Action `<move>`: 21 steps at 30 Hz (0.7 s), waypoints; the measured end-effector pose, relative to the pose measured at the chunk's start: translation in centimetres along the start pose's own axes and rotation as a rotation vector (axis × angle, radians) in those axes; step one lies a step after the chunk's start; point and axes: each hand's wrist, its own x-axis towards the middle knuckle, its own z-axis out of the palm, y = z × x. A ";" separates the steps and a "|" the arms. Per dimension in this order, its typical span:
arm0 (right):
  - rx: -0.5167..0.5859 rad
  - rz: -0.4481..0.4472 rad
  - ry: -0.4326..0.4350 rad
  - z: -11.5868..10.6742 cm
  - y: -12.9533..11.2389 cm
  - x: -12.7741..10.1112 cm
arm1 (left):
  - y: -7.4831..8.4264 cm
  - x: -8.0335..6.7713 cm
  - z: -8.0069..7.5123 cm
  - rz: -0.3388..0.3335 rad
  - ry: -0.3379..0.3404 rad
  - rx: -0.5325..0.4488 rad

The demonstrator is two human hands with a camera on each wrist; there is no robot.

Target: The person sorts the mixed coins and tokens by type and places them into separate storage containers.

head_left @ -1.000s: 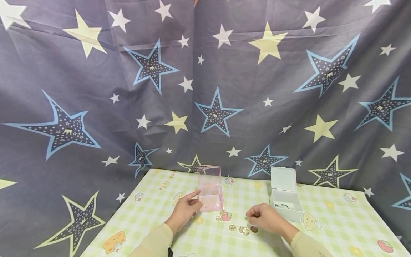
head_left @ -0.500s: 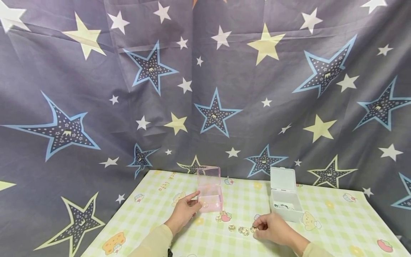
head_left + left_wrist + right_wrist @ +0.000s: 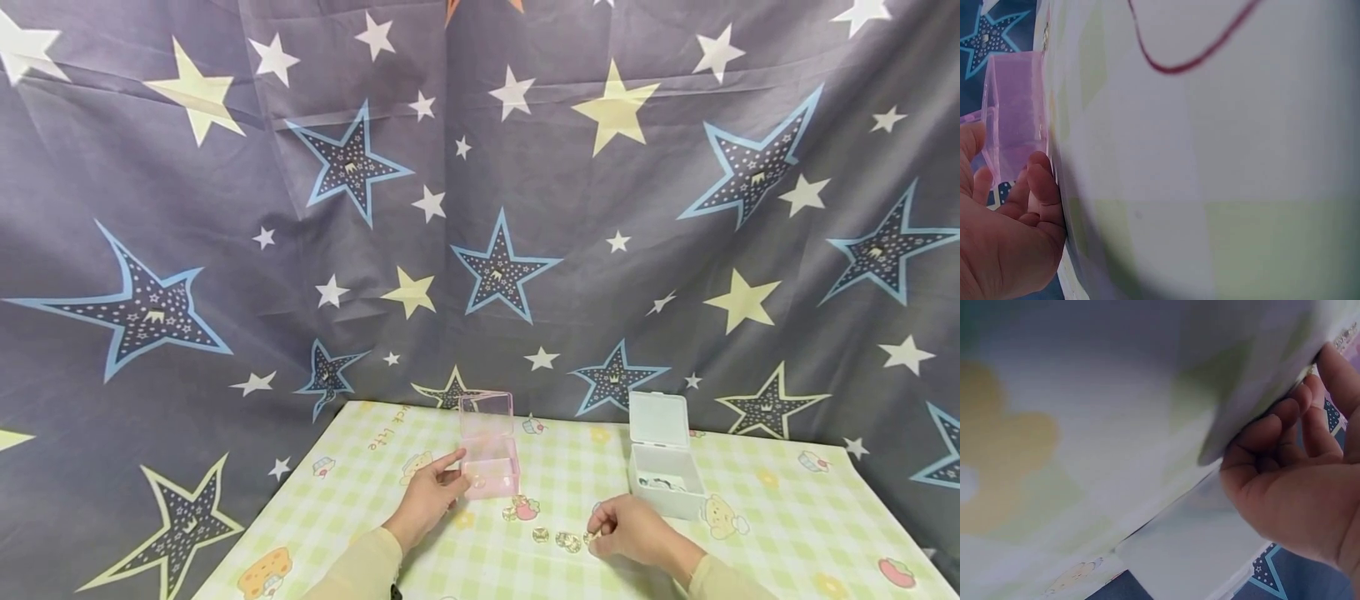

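Note:
My left hand (image 3: pixel 431 500) rests at the left side of a clear pink box (image 3: pixel 491 482) whose lid stands up; its fingers are relaxed along the wall. In the left wrist view the fingertips lie right by the pink box (image 3: pixel 1017 112), low over the cloth. My right hand (image 3: pixel 637 533) is down at the table, thumb and forefinger pinching the edge of a shiny gold coin (image 3: pixel 588 539) at the right end of a short row. Other gold coins (image 3: pixel 567 542) lie just left of it. In the right wrist view the right hand (image 3: pixel 1297 469) hides most of the coin.
An open white box (image 3: pixel 667 492) with small dark and silvery things inside stands behind the right hand. A few more gold pieces (image 3: pixel 512 510) lie before the pink box. The checked tablecloth (image 3: pixel 795 533) runs back to a star-printed curtain (image 3: pixel 585 317).
My right hand has come down and slightly toward me, from above the row onto the coin at its right end. The left hand stays by the pink box.

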 end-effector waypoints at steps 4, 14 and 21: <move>-0.007 0.059 -0.019 -0.2 -0.7 0.3 | 0.0 0.0 -0.1 -0.004 -0.005 -0.014; -0.027 0.138 -0.013 0.0 -1.3 0.7 | 0.1 -0.2 -0.1 -0.002 -0.001 0.006; 0.054 0.046 -0.003 0.0 -0.4 0.3 | 0.2 -0.1 -0.1 0.012 -0.008 -0.007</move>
